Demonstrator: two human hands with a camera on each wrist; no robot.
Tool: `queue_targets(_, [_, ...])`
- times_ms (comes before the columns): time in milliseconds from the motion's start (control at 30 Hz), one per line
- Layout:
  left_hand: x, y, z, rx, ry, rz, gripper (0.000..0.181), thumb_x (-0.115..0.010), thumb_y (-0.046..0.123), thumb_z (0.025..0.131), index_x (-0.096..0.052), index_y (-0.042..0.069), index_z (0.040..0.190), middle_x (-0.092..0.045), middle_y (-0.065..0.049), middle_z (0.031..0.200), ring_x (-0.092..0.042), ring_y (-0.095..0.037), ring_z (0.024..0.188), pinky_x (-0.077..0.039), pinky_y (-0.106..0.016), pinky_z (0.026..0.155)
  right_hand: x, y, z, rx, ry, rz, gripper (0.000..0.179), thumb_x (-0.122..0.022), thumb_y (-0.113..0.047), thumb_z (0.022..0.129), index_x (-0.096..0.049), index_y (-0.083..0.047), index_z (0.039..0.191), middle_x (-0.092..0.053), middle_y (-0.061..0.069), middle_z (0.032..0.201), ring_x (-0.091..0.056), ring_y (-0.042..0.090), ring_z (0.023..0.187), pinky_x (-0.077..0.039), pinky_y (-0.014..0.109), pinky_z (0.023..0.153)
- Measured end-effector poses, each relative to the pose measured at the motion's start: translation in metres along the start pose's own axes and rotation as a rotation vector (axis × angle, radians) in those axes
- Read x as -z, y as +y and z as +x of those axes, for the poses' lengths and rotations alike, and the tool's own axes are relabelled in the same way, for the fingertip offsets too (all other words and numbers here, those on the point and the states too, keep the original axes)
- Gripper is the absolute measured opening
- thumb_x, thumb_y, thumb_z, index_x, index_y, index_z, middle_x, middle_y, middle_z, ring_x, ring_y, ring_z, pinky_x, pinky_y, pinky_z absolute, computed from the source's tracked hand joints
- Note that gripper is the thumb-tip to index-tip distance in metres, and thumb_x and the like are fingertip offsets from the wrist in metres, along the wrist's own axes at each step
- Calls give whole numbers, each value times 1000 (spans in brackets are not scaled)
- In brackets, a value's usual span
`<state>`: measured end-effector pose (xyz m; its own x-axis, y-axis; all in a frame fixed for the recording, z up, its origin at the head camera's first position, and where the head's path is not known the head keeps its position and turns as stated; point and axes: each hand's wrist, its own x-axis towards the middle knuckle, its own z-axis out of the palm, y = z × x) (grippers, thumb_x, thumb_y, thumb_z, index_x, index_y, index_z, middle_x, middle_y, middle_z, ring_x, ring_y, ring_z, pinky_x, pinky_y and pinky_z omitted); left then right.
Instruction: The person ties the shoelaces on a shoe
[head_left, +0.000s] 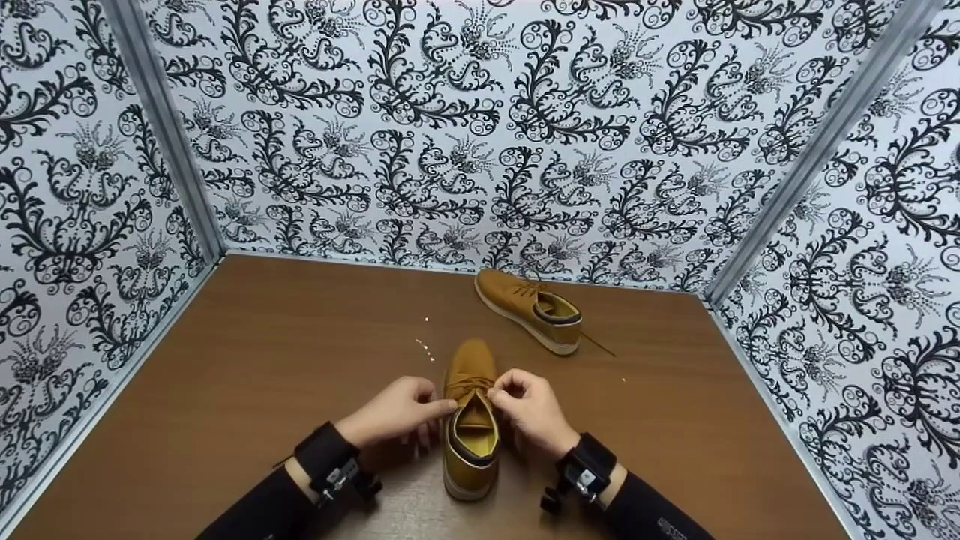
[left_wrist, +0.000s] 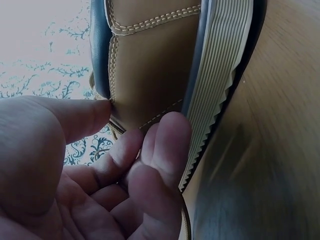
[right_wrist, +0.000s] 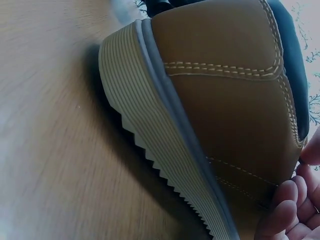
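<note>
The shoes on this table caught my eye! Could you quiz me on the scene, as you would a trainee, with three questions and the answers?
1. Multiple choice: what colour is the lining inside the near shoe?
A) red
B) green
C) yellow

2. True or false: the far shoe stands upright on its sole.

3. Short answer: how many shoes stand between the left hand and the right hand?

Key:
1. C, yellow.
2. True.
3. One, the near shoe.
</note>
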<state>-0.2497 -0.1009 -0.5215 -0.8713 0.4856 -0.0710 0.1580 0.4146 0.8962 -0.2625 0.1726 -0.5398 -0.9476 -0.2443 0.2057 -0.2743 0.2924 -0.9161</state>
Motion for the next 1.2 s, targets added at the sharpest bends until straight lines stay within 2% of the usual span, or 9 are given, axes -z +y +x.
queue_targets(200, [0,-2,0,-11,4,2,49,-73,46,106,-70,0,93,-78,-18,78,-65,-13,51,-49,-24,43,2,1,1,35,-29,38,5,-78,-5,99,-79,-1,102,-76,3,96,-68,5,84,-54,19,77])
queue_targets(333, [0,-2,1,-10,-1,3,49,-73,47,106,-70,-1,94,-78,-16,78,-65,-14,51,-49,-24,43,3,-1,1,58,-42,67,9,-80,-6,99,-82,-3,107,-78,11,103,-70,8,91,-57,20,82])
queue_targets(433, [1,-2,0,-8,0,3,49,-73,47,106,-70,0,94,-79,-15,78,-66,-14,51,-49,-24,43,4,-2,2,93,-47,49,11,-82,-7,98,-85,-7,108,-78,14,104,-71,9,95,-57,20,85])
queue_targets(600, [1,-2,0,0,2,7,48,-73,47,106,-70,1,94,-79,-16,79,-66,-14,51,-50,-25,43,5,-3,0,128,-33,-8,9,-81,-5,97,-86,-10,104,-78,8,100,-69,8,91,-55,19,81])
queue_targets(667, [0,-2,0,1,0,8,47,-73,47,106,-69,2,93,-79,-16,79,-65,-14,51,-50,-25,43,3,-4,-1,92,-34,35,8,-77,-2,99,-82,-7,102,-74,5,92,-66,7,81,-54,19,73])
queue_targets(833, [-1,-2,1,-7,-2,11,44,-72,47,106,-68,6,90,-79,-15,79,-63,-13,50,-49,-24,43,1,-9,-4,3,-30,252,8,-63,3,101,-66,6,109,-61,-1,79,-54,6,62,-45,19,55])
queue_targets(967, [-2,-2,2,-10,-4,14,43,-72,47,106,-68,8,89,-78,-13,79,-62,-12,50,-48,-24,43,2,-10,-5,4,-68,359,16,-59,2,105,-60,13,117,-71,-1,88,-52,5,58,-42,18,50])
queue_targets(1100, [-2,-4,2,-11,-4,9,43,-73,47,106,-68,8,87,-78,-13,76,-63,-12,50,-48,-23,43,5,-7,-4,-20,-111,478,6,-58,4,105,-62,2,110,-78,-1,97,-55,4,61,-43,17,51])
queue_targets(1200, [-2,-4,1,-10,-3,0,44,-73,47,105,-68,7,88,-78,-13,76,-64,-13,50,-48,-24,43,7,-7,-2,-30,-140,567,13,-61,4,102,-61,-8,106,-77,-1,94,-55,5,61,-42,19,52])
